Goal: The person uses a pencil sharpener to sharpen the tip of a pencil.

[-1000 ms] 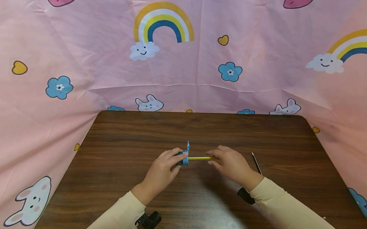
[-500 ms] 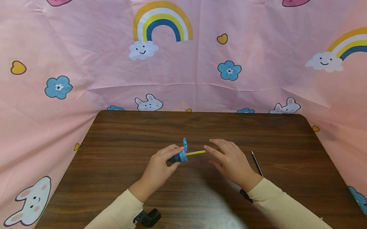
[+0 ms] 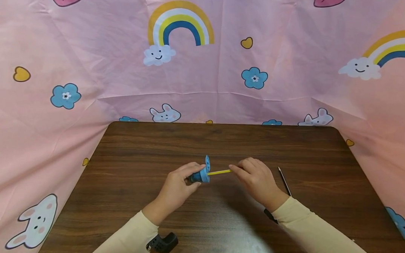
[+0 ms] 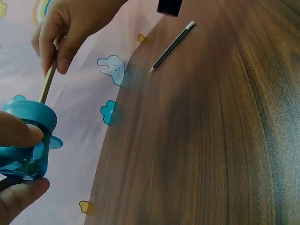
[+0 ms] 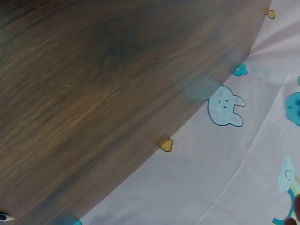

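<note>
My left hand (image 3: 172, 188) grips a blue pencil sharpener (image 3: 199, 175) with a see-through body, held on its side above the table. Its round lid (image 3: 208, 163) stands flipped up. A yellow pencil (image 3: 219, 172) has one end in the sharpener's opening. At the other end, my right hand (image 3: 257, 180) pinches the pencil between thumb and fingers. The left wrist view shows the sharpener (image 4: 35, 115) between my left thumb and fingers, with dark bits inside, and the pencil (image 4: 47, 85) running up to my right hand (image 4: 75, 30). Only a sliver of a finger shows in the right wrist view.
A dark pencil (image 3: 284, 181) lies on the brown wooden table (image 3: 155, 143), right beside my right wrist; its tip (image 5: 5, 217) shows in the right wrist view. Pink patterned cloth (image 3: 220, 65) hangs behind and along both sides of the table.
My right fingers were on the pencil, then spread and loosened around its end, and now pinch it again. The sharpener shifted slightly left and back, still in my left hand.
</note>
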`<state>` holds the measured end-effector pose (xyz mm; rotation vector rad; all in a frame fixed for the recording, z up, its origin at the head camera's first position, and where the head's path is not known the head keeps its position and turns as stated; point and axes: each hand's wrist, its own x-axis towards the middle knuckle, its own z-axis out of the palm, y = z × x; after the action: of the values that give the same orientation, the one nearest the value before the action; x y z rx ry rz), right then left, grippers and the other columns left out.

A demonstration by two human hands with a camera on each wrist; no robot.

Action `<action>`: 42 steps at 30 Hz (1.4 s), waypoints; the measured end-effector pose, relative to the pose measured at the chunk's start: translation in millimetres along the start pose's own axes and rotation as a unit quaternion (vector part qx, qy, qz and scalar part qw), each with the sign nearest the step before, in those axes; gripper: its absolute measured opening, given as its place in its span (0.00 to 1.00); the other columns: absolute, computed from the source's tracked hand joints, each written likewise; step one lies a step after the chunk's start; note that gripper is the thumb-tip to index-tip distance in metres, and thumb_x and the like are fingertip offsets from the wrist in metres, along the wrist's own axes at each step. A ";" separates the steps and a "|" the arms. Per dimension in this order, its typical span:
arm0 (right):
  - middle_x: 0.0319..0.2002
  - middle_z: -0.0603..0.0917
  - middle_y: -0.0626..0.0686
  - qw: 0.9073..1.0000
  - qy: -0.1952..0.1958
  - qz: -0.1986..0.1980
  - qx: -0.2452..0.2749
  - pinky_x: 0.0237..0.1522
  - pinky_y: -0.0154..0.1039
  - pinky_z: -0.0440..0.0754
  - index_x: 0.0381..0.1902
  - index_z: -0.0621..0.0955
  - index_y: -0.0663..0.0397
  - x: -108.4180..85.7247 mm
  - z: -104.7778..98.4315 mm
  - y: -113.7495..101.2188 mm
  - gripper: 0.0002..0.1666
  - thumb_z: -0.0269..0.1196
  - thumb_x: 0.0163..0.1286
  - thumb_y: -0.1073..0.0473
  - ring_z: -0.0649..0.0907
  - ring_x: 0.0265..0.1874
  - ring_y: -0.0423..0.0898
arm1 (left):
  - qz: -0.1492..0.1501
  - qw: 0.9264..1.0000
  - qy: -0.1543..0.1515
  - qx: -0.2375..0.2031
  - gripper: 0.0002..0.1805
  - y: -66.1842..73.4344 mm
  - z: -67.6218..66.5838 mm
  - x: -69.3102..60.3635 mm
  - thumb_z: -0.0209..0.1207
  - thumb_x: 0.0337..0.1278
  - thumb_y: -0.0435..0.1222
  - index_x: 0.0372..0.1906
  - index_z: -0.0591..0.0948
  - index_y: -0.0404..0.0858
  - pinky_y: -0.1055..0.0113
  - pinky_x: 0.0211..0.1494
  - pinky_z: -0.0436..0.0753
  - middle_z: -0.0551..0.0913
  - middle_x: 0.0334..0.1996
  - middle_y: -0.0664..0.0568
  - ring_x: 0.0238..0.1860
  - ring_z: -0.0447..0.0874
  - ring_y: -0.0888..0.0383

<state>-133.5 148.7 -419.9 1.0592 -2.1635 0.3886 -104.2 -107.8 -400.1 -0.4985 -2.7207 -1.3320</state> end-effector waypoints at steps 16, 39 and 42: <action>0.21 0.80 0.44 0.817 -0.311 0.336 0.351 0.23 0.33 0.71 0.32 0.88 0.59 21.4 -21.3 0.6 0.06 0.67 0.62 0.61 0.72 0.21 0.35 | 0.320 0.931 0.071 0.163 0.27 -18.6 7.8 -3.5 0.72 0.35 0.19 0.48 0.86 0.37 0.64 0.48 0.84 0.81 0.47 0.44 0.49 0.81 0.49; 0.43 0.82 0.53 0.993 -0.084 0.078 0.029 0.37 0.43 0.82 0.49 0.85 0.54 13.8 -10.9 -2.6 0.26 0.77 0.50 0.59 0.81 0.39 0.49 | 0.083 0.994 0.038 0.064 0.27 -5.0 -3.6 2.6 0.69 0.44 0.21 0.55 0.83 0.39 0.66 0.38 0.83 0.81 0.53 0.50 0.48 0.81 0.52; 0.40 0.82 0.53 0.997 -0.045 0.047 0.029 0.36 0.43 0.82 0.46 0.86 0.56 11.0 -8.0 0.5 0.22 0.75 0.51 0.63 0.81 0.37 0.49 | 0.059 0.997 0.031 0.046 0.28 -1.6 -5.3 2.9 0.69 0.45 0.21 0.55 0.83 0.39 0.66 0.38 0.84 0.81 0.53 0.50 0.47 0.81 0.53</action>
<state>-135.0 147.0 -406.5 1.0271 -2.3007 0.4573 -107.9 -112.1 -397.5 -0.5890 -2.6436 -1.1682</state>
